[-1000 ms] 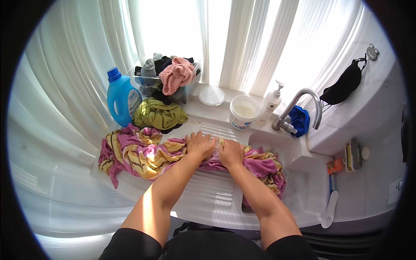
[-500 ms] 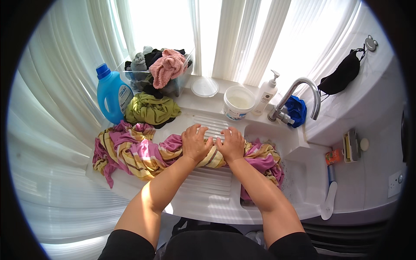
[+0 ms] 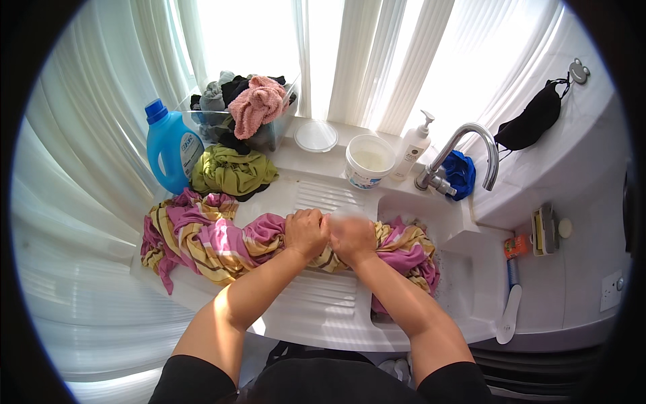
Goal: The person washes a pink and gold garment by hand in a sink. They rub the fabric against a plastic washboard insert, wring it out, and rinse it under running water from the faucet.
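Observation:
A long, bunched cloth (image 3: 222, 236) with pink, yellow and dark stripes lies across the ribbed washboard (image 3: 323, 289) of a white sink. Its right end hangs down into the basin, where some suds show. My left hand (image 3: 306, 234) is closed over the cloth's middle, fingers curled down on its far side. Right beside it, the two nearly touching, my right hand (image 3: 354, 242) also grips the cloth; its fingers are partly smeared. The fabric under both palms is hidden.
Behind stand a blue detergent bottle (image 3: 176, 151), a green garment (image 3: 232, 170), a clear bin (image 3: 272, 135) of clothes, a round lid (image 3: 315, 137), a white tub (image 3: 369, 163), a pump bottle (image 3: 410, 151) and a curved faucet (image 3: 490, 158). A brush (image 3: 510, 313) lies at the right rim.
My fingers, raised and spread over the cloth before, have curled down onto it. Both hands have drawn closer together, the right one moving slightly left.

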A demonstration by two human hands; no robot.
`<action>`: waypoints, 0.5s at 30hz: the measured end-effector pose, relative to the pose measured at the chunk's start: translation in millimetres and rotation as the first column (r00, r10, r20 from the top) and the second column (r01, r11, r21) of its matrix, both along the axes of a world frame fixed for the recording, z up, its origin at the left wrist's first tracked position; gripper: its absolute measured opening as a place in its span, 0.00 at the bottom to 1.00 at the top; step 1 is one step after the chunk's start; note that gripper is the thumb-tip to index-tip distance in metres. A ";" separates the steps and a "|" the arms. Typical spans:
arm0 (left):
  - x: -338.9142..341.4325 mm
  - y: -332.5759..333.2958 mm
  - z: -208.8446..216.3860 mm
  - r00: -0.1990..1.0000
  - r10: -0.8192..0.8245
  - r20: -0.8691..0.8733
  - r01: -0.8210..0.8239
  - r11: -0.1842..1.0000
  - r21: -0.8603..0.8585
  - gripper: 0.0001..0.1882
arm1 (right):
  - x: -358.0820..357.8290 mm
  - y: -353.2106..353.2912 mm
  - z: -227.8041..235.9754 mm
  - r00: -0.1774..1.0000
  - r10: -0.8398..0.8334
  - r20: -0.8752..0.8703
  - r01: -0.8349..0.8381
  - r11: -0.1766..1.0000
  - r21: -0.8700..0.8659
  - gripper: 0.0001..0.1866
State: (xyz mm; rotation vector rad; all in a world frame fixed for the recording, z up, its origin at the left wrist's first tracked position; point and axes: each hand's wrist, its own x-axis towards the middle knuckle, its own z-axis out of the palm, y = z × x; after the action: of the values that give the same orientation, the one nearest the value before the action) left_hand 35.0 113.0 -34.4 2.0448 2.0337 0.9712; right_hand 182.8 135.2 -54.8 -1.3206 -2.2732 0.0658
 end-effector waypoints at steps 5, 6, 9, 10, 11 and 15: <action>-27.7 25.4 -3.8 0.956 -0.277 -0.096 0.229 0.910 -0.345 0.24 | -14.9 0.4 60.1 0.991 -0.032 0.133 0.096 0.856 -0.509 0.21; -25.5 0.5 12.2 0.875 -0.453 -0.169 0.401 0.876 -0.267 0.24 | 3.5 -16.8 63.9 0.992 0.086 0.091 -0.040 0.907 -0.420 0.24; -31.8 -97.4 36.0 0.830 -0.537 -0.150 0.546 0.837 0.022 0.21 | 51.6 -104.9 45.1 0.934 0.353 -0.052 -0.353 0.936 0.010 0.34; -29.5 -125.7 40.3 0.812 -0.545 -0.211 0.578 0.802 0.154 0.21 | 60.8 -131.7 34.8 0.933 0.359 -0.034 -0.354 0.929 0.104 0.34; -27.5 -151.8 15.9 0.809 -0.529 -0.256 0.584 0.776 0.240 0.19 | 64.9 -151.3 18.5 0.932 0.362 0.000 -0.354 0.911 0.214 0.31; -9.9 -70.1 -13.7 0.948 -0.291 -0.132 0.308 0.942 0.131 0.14 | 16.1 -65.2 -2.4 0.966 0.258 0.013 -0.258 0.964 0.060 0.19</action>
State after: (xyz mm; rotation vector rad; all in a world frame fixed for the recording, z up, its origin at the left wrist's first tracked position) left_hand 25.0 43.0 -48.2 2.4460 1.6660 0.9959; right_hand 198.9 70.0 -57.3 -0.9883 -2.4188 0.0812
